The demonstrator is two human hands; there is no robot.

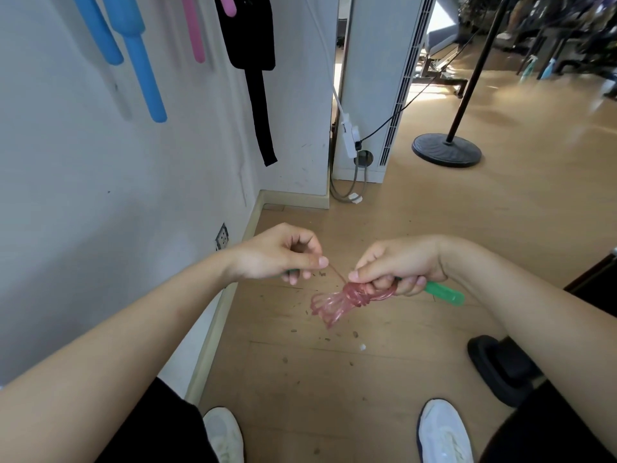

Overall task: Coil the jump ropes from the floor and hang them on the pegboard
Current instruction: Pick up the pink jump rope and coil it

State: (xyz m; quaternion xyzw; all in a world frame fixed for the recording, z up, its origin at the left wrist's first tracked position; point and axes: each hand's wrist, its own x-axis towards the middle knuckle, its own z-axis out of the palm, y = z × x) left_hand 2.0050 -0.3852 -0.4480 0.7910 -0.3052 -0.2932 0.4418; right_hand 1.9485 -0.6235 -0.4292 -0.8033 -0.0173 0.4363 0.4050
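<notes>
Right hand (397, 265) grips one coiled translucent pink rope (337, 300), green handle (444, 293); left hand (283, 253) pinches thin strand (337, 274).

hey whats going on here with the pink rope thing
A person is bundling a pink jump rope. The right hand grips the coiled loops together with a green handle, while the left hand pinches the free strand running straight from the wrap. It is not hung yet; blue handles hang on the wall above.
</notes>
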